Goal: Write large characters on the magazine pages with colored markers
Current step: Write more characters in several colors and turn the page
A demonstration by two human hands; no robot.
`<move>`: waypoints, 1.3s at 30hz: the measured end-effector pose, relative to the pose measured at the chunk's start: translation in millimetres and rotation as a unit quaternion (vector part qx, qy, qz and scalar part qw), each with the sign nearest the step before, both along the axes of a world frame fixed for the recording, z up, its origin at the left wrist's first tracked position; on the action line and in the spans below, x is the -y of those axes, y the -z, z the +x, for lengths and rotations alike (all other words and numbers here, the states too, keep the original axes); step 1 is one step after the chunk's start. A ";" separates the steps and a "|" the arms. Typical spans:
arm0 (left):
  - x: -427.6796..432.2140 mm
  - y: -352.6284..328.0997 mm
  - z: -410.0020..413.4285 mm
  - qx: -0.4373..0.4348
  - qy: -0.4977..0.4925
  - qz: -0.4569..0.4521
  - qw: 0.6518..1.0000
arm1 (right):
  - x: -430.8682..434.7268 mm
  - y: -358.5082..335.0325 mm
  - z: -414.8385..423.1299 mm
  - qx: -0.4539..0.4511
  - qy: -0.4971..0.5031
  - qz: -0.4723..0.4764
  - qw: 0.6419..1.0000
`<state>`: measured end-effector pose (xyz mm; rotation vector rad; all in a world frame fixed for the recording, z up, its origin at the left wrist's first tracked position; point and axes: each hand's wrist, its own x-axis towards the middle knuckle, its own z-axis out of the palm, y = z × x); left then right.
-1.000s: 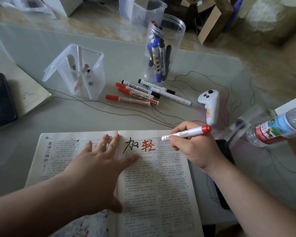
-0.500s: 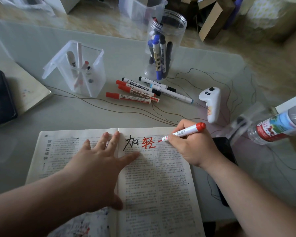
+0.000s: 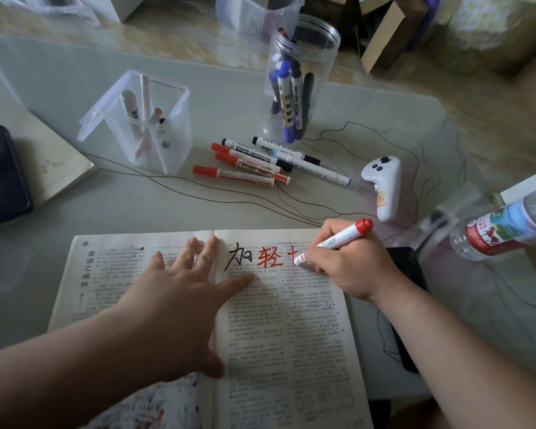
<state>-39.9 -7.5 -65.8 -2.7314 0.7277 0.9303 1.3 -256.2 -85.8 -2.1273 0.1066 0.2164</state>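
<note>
Red strokes sit beside a black character on the magazine (image 3: 291, 329), open on the counter (image 3: 136, 209). Left hand (image 3: 180, 292) presses flat across its fold; right hand (image 3: 350, 267) grips a red marker (image 3: 334, 241), tip on the page.

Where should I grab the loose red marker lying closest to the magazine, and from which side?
Pinch the front red marker on its barrel just right of the red cap, coming down from above. It lies flat and nearly sideways; its cap end stands clear, while its right end crowds the other markers behind it. Its near side faces bare table.
</note>
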 end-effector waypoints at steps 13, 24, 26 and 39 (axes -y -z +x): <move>1.0 -1.9 -0.4 -0.002 -0.006 -0.004 1.000 | 3.2 1.9 -1.2 0.021 -0.003 0.007 1.000; 0.2 0.8 0.7 0.005 -0.005 -0.005 1.000 | 4.7 -1.9 0.8 0.059 0.032 -0.028 0.997; 0.2 0.6 0.5 0.003 -0.005 -0.006 1.000 | 5.0 -1.6 1.1 0.045 0.023 -0.022 0.998; 1.7 -0.4 0.5 0.000 -0.007 -0.007 1.000 | 12.0 -4.1 1.6 0.026 0.013 -0.012 1.000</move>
